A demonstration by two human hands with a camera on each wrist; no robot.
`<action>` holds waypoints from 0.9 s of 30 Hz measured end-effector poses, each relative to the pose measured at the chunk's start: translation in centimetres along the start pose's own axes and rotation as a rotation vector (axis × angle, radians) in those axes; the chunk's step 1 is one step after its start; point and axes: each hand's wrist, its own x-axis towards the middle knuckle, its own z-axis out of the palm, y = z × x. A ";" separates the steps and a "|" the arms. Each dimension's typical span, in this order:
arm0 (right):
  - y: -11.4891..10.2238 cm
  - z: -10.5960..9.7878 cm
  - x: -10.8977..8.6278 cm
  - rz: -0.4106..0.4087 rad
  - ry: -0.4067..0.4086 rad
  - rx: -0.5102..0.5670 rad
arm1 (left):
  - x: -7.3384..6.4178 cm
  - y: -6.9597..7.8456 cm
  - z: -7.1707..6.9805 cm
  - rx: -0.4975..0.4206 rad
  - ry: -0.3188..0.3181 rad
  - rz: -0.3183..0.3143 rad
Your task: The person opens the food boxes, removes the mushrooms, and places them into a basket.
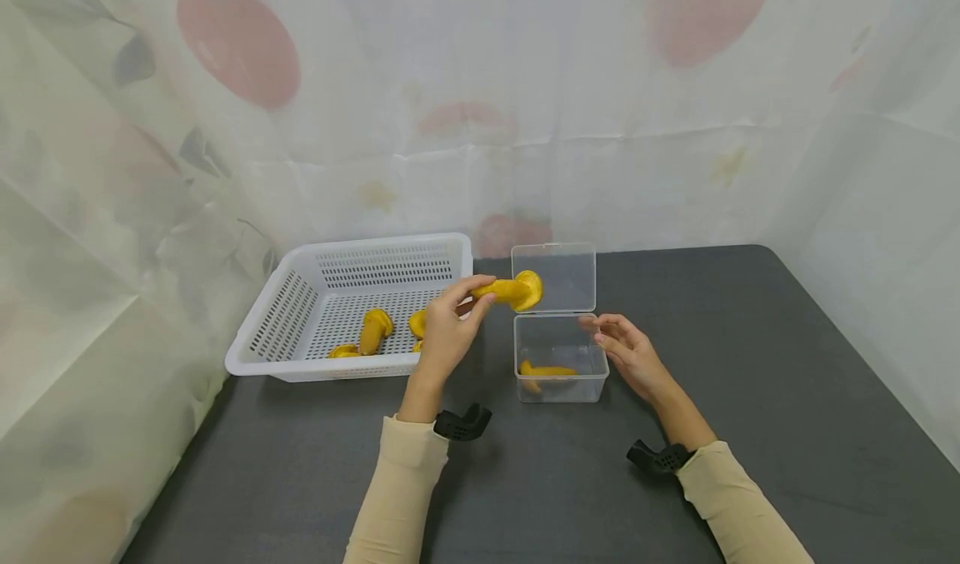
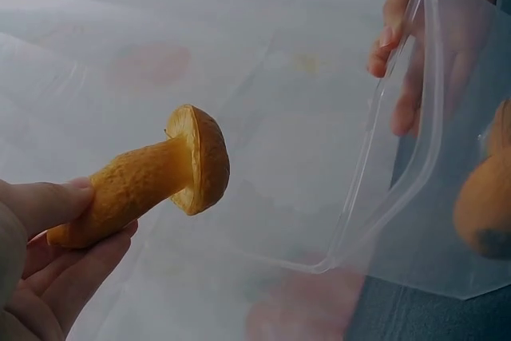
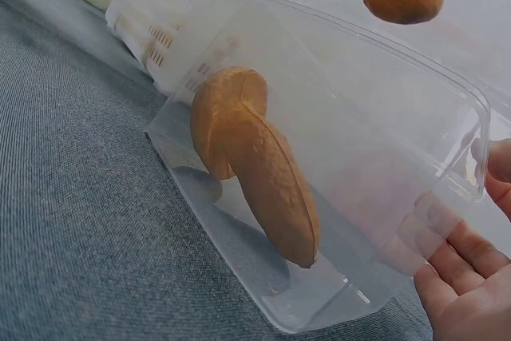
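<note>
My left hand (image 1: 447,331) pinches a yellow mushroom (image 1: 521,291) by the stem end between thumb and fingers, its cap pointing right. In the head view, this mushroom overlaps the raised lid (image 1: 567,277) of a clear plastic box (image 1: 558,391). Another mushroom (image 3: 271,173) lies inside the box, its cap toward the left wall. My right hand (image 1: 636,360) is at the box's right side, fingers loosely extended along the wall. In the right wrist view its fingers (image 3: 467,257) are right at the clear plastic, with the thumb near the rim's corner.
A white perforated basket (image 1: 258,364) stands to the left on the dark table (image 1: 750,364), holding several yellow mushrooms (image 1: 372,331). A patterned curtain (image 1: 465,72) hangs behind the table and at its sides. Each wrist wears a black mount (image 1: 462,422).
</note>
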 end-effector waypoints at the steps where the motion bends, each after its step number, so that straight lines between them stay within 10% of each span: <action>1: 0.0 0.0 0.0 -0.001 -0.001 -0.001 | 0.0 -0.1 -0.2 -0.002 0.009 -0.004; 15: -0.1 0.1 0.2 -0.003 -0.011 -0.011 | 0.4 -0.9 -3.2 -0.034 0.181 -0.014; 27: 0.2 -0.1 0.0 -0.010 -0.016 0.005 | 1.7 -1.9 -4.9 0.019 0.188 -0.040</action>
